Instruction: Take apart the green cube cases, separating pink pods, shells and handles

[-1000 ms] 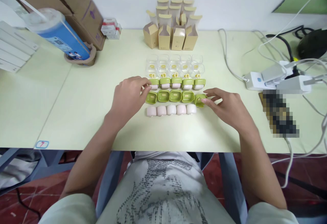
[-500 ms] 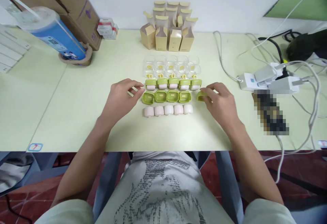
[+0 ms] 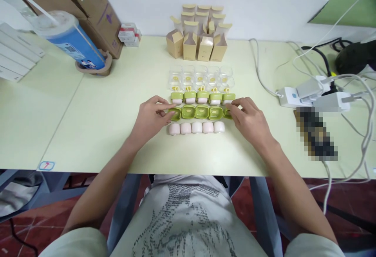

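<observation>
A row of hollow green caps [image 3: 202, 112] lies open side up across the table. My left hand [image 3: 151, 118] pinches at the left end of this row, its thumb and fingers on the leftmost green cap [image 3: 176, 115]. At the other end, my right hand [image 3: 249, 120] grips the rightmost green cap [image 3: 227, 114], mostly hidden by the fingers, against its neighbour. Just behind runs a row of pale pink and white pieces with green caps on top [image 3: 202, 97]. In front sit several rounded pale pink and white pieces [image 3: 197, 128].
Clear plastic shells [image 3: 200, 76] with small yellow parts stand behind the rows. Open cardboard boxes [image 3: 205, 47] stand by the wall. A blue cup [image 3: 85, 51] is at the left, a white power strip [image 3: 290, 97] with cables at the right.
My right hand has brought its green cap left to the end of the row. My left hand has moved right onto the leftmost green cap. The view has shifted slightly.
</observation>
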`<state>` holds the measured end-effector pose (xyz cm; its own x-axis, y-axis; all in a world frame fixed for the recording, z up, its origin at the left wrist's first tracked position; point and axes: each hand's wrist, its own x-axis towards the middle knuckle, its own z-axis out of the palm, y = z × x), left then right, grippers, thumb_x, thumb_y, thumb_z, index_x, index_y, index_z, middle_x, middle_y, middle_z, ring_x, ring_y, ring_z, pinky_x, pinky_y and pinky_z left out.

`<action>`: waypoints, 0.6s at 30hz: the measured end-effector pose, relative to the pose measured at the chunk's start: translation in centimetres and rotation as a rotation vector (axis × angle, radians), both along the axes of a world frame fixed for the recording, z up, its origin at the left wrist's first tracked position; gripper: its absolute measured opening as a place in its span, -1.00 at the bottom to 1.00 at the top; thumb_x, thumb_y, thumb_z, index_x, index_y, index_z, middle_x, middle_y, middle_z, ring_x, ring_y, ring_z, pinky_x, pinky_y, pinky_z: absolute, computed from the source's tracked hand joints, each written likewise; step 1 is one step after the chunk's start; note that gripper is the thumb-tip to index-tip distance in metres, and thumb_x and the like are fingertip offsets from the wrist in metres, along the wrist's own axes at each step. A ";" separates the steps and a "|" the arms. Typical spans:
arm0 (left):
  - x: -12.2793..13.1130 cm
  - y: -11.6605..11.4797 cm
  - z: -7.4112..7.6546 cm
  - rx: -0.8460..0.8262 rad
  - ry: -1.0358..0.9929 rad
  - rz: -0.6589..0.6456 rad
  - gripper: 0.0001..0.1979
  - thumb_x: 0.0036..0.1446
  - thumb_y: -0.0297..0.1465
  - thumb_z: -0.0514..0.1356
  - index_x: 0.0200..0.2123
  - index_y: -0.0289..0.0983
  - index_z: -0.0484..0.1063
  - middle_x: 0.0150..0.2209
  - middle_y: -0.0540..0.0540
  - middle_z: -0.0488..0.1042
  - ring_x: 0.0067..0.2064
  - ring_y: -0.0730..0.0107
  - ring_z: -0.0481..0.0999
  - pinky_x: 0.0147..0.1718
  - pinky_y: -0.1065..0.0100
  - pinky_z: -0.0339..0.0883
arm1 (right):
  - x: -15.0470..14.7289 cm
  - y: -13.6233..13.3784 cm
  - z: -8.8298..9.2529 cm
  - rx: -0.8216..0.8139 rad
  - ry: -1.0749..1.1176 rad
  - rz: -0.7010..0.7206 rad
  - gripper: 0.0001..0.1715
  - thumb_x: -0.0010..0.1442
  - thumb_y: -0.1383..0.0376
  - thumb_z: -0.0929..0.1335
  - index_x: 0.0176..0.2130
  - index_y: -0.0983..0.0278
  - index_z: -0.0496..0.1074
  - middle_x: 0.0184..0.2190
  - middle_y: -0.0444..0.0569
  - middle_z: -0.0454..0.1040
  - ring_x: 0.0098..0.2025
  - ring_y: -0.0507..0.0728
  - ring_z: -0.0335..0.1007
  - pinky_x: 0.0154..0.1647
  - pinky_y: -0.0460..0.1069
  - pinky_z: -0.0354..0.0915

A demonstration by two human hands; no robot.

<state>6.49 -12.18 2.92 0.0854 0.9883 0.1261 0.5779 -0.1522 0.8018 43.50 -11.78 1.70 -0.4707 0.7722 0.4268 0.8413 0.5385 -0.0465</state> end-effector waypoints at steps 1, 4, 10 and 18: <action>0.1 -0.1 0.0 -0.011 -0.011 0.016 -0.68 0.30 -0.23 0.43 0.03 -0.16 0.88 0.03 -0.14 0.70 -0.42 0.47 0.66 -0.35 0.31 0.69 | -0.1 0.0 0.2 -0.005 -0.024 0.005 -0.54 0.55 0.53 0.27 0.10 0.24 0.71 0.04 0.23 0.69 0.07 0.35 0.61 -0.25 0.14 0.51; 0.5 -0.3 0.2 -0.008 0.014 0.053 -0.73 0.31 -0.29 0.40 -0.01 -0.17 0.88 0.02 -0.14 0.70 -0.43 0.47 0.68 -0.39 0.34 0.70 | -0.2 -0.1 0.8 -0.032 -0.074 0.009 -0.51 0.54 0.55 0.24 0.07 0.22 0.70 0.05 0.24 0.69 0.07 0.34 0.59 -0.33 0.13 0.44; 0.8 -0.7 0.5 0.077 0.119 0.058 -0.71 0.36 -0.33 0.37 0.05 -0.15 0.86 0.07 -0.14 0.70 -0.41 0.46 0.70 -0.27 0.28 0.76 | -0.2 0.0 1.3 -0.097 -0.044 0.007 -0.52 0.55 0.49 0.27 0.14 0.15 0.69 0.09 0.21 0.69 0.12 0.36 0.59 -0.26 0.15 0.50; 0.9 -1.1 0.2 0.081 0.121 0.028 -0.67 0.39 -0.31 0.38 0.13 -0.20 0.83 0.06 -0.15 0.68 -0.40 0.43 0.70 -0.26 0.25 0.73 | 0.2 -0.5 2.7 -0.145 -0.029 0.075 -0.60 0.63 0.37 0.32 0.28 0.22 0.65 0.17 0.30 0.66 0.24 0.44 0.59 -0.03 0.26 0.64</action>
